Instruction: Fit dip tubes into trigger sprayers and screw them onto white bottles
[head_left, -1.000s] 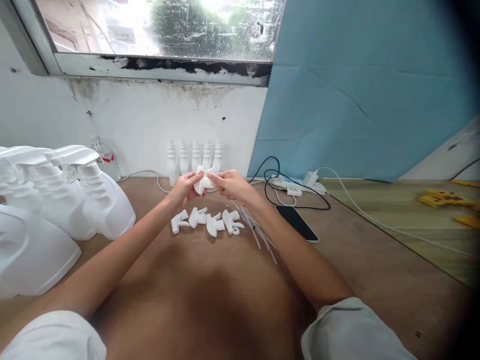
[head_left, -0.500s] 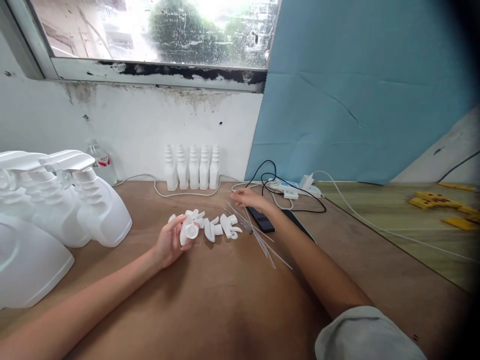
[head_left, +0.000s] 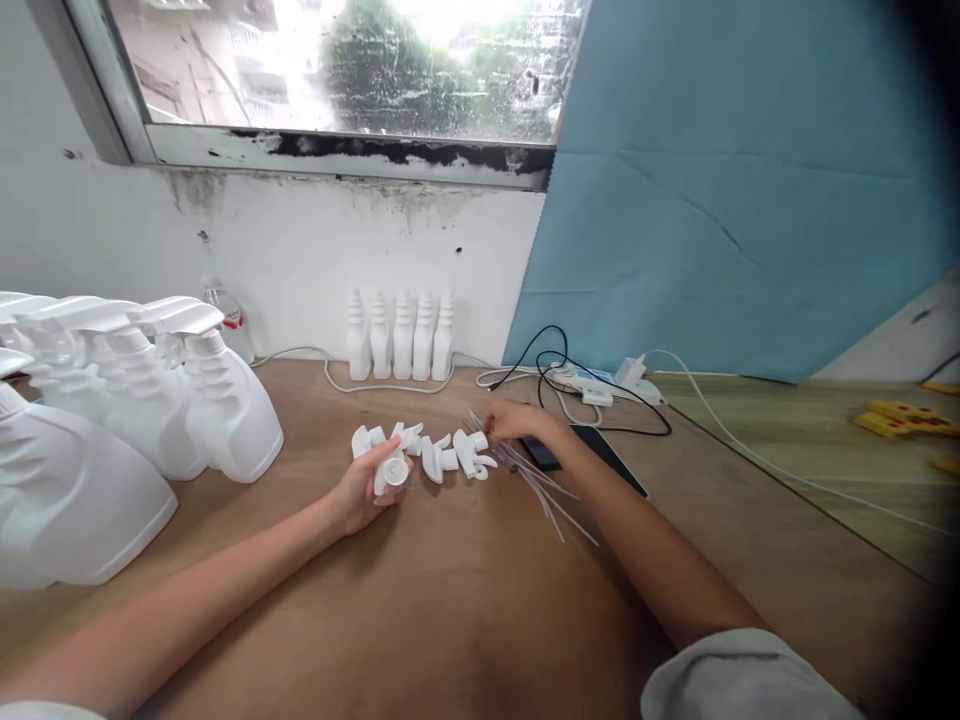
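My left hand is closed around a white trigger spray head, its round collar facing me. Close beyond that hand lie more white spray heads on the wooden tabletop. My right hand is bent downward with its fingers drawn together at the upper end of a bundle of thin translucent plastic tubes. The fingertips seem to pinch a tube, though they partly hide it. The tubes fan out toward me, beneath and beside my right forearm.
Large white spray bottles stand at the left, a clear bottle behind them. Several small white bottles line the wall. A phone, a dark flat tablet-like object, cables and a power strip are at the right.
My right hand has come down onto the tubes, its fingers curling in. My left hand still holds the spray head. The whole view has shifted a little.
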